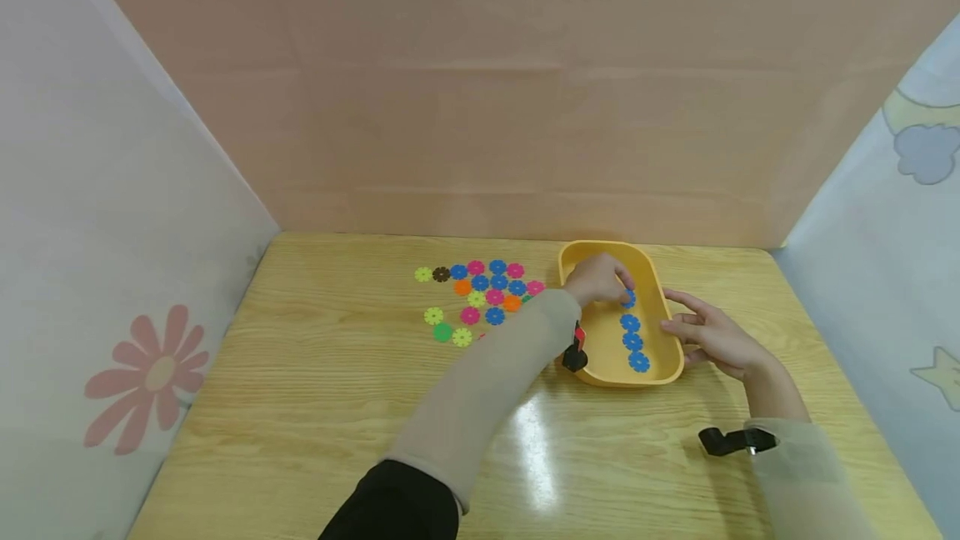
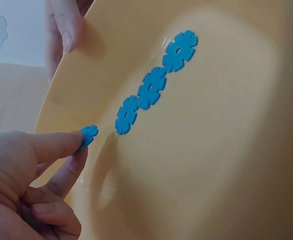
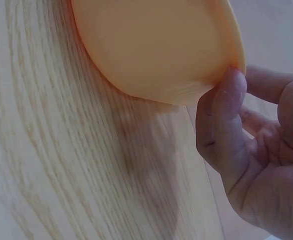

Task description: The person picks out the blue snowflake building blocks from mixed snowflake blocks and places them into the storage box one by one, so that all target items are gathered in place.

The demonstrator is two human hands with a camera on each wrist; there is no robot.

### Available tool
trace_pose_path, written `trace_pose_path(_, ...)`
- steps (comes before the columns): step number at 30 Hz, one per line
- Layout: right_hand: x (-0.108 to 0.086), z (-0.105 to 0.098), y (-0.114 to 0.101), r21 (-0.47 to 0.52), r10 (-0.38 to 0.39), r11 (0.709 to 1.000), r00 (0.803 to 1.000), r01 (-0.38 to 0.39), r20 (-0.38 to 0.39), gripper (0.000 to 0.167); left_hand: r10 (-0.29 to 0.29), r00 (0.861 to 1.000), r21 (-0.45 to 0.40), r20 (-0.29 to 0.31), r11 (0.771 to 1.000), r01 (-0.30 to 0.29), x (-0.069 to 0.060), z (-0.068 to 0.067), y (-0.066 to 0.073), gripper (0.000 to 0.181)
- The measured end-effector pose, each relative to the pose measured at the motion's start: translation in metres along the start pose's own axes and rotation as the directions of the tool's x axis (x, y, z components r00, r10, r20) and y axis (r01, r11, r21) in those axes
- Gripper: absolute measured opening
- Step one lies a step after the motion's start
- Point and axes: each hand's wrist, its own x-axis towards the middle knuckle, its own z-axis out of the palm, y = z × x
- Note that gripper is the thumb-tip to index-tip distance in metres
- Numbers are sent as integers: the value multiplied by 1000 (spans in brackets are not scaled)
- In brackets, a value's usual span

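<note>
My left hand (image 1: 600, 277) reaches over a yellow tray (image 1: 600, 369) and pinches a blue flower-shaped disc (image 2: 89, 136) between thumb and finger. Just beyond that disc, three more blue flower discs (image 2: 151, 88) lie in a slanting row on the tray floor, close together. In the right wrist view, my right hand (image 3: 261, 150) holds the tray's rim, with fingertips against the edge. From the head, the right hand is seen at the tray's right side. The left forearm covers part of the tray's left wall.
Left of the tray, many loose flower discs (image 1: 470, 316) in pink, blue, yellow, orange, green and brown lie on the wooden table (image 1: 322, 390). The left forearm hides some of them. A brown back wall (image 1: 450, 123) and pale side walls enclose the table.
</note>
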Motion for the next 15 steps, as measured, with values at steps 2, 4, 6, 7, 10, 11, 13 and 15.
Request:
trace_pose_path(2,-1,0,0,-5,-1,1000,1000,1,-4,76,-15,1000,10,1,1000,15,1,1,0,14)
trace_pose_path(4,-1,1,0,-9,-1,1000,1000,1,-2,76,-27,1000,19,11,999,26,2,1,0,13)
trace_pose_path(6,-1,1,0,-9,2,1000,1000,-2,-2,76,-29,999,23,23,999,28,2,-1,0,13)
trace_pose_path(7,-1,1,-1,-13,0,1000,1000,0,3,77,-26,999,20,30,999,26,2,-2,1,13)
trace_pose_path(10,-2,1,-2,-14,4,1000,1000,-4,-5,76,-1,999,12,45,1000,1,2,-7,5,13)
trace_pose_path(11,-2,1,-2,-16,3,1000,1000,-3,-6,76,8,999,7,47,1000,-9,3,-8,6,12)
trace_pose_path(13,-3,0,-2,-17,3,1000,1000,-3,-7,76,18,998,-1,52,1000,-18,3,-8,10,11)
trace_pose_path(15,-4,1,-1,-10,7,1000,1000,-7,-7,77,20,998,-3,57,1000,-20,3,-7,13,11)
